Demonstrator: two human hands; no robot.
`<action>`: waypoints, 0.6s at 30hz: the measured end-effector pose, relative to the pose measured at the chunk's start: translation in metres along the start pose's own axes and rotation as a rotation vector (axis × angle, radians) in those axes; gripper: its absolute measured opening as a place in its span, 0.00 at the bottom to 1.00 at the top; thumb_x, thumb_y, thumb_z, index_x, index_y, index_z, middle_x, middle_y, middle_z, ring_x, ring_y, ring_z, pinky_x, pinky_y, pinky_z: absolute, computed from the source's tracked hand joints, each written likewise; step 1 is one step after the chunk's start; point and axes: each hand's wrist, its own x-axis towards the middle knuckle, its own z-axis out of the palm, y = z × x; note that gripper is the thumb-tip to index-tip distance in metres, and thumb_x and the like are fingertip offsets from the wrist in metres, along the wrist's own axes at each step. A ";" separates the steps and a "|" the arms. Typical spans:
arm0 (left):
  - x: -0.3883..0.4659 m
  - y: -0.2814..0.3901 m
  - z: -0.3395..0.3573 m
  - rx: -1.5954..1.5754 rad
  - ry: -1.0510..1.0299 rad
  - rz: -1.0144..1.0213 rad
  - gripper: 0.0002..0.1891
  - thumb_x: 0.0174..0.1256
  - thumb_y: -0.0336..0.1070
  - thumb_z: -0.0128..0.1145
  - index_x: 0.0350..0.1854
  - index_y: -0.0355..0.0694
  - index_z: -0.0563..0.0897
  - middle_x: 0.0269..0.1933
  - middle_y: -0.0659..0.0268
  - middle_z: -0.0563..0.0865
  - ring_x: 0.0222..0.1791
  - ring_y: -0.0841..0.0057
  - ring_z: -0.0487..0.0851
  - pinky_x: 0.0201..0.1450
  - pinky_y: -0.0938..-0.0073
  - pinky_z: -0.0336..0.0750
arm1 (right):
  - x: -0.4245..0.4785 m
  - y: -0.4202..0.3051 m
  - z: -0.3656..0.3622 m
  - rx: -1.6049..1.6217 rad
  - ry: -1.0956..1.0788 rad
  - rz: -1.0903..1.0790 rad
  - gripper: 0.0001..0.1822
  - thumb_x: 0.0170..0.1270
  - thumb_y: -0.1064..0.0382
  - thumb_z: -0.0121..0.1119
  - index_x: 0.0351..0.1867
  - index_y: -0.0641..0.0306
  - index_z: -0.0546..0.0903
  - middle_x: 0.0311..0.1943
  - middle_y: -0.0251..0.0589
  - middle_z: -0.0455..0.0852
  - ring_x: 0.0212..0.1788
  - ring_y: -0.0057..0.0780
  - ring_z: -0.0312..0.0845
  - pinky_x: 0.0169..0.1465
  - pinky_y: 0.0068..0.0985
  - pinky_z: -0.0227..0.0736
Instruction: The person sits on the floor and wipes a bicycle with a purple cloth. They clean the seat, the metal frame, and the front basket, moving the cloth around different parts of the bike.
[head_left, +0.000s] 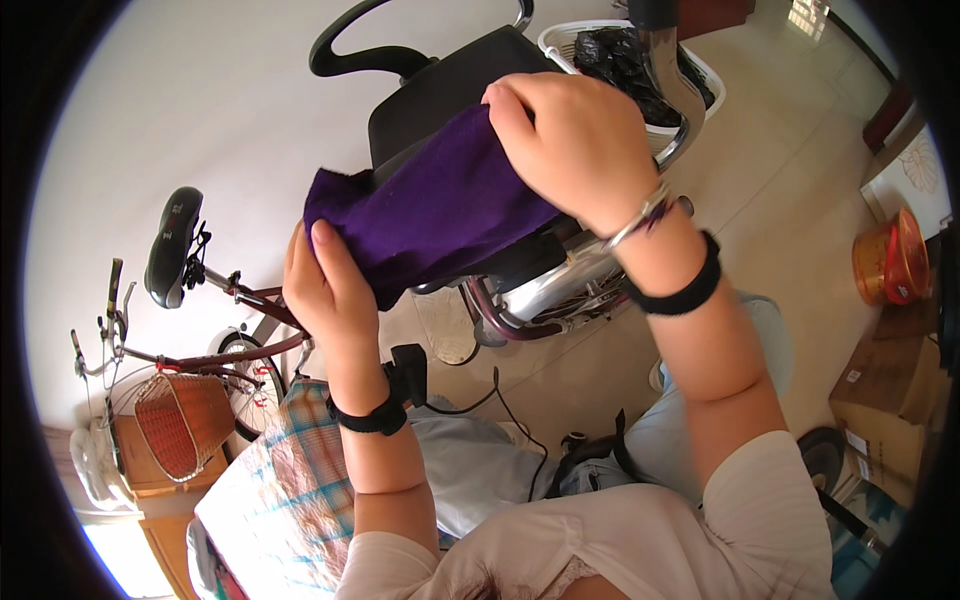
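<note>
A purple cloth (442, 199) is stretched between my two hands in front of a black office chair (457, 82). My left hand (330, 277) grips its lower left end, thumb on top. With curled fingers, my right hand (574, 142) holds the upper right end. The cloth hides part of the chair seat and some of what lies behind it. Each forearm wears a black strap, and a bracelet (637, 217) circles my right wrist. A black device (409, 367) is fixed to the left strap, near a dark cable.
A bicycle with a wicker basket (184, 424) leans at the left. Behind the chair is a white basket (709, 75) with a black bag. A red-gold bucket (889, 259) and cardboard boxes (877, 382) stand at the right. A checked cloth (277, 457) lies by my left arm.
</note>
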 end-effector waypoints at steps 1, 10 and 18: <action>0.000 0.003 -0.002 0.019 -0.008 -0.010 0.15 0.73 0.37 0.45 0.40 0.29 0.82 0.35 0.53 0.84 0.32 0.61 0.82 0.36 0.69 0.74 | 0.008 -0.003 -0.005 -0.074 -0.184 0.016 0.19 0.62 0.57 0.50 0.16 0.62 0.80 0.17 0.47 0.80 0.23 0.48 0.78 0.30 0.41 0.73; -0.008 0.002 0.008 0.075 0.133 0.014 0.11 0.69 0.33 0.51 0.41 0.31 0.83 0.39 0.52 0.86 0.38 0.55 0.83 0.42 0.65 0.77 | -0.020 -0.040 0.001 -0.104 0.001 -0.313 0.16 0.60 0.58 0.58 0.44 0.68 0.78 0.32 0.43 0.78 0.38 0.41 0.75 0.42 0.34 0.70; -0.048 -0.020 0.042 -0.623 0.567 -0.199 0.16 0.70 0.37 0.53 0.55 0.32 0.74 0.51 0.61 0.82 0.49 0.74 0.81 0.53 0.72 0.75 | -0.007 -0.104 0.051 -0.020 -0.117 -0.519 0.13 0.60 0.54 0.58 0.31 0.63 0.79 0.22 0.38 0.77 0.30 0.36 0.75 0.38 0.31 0.71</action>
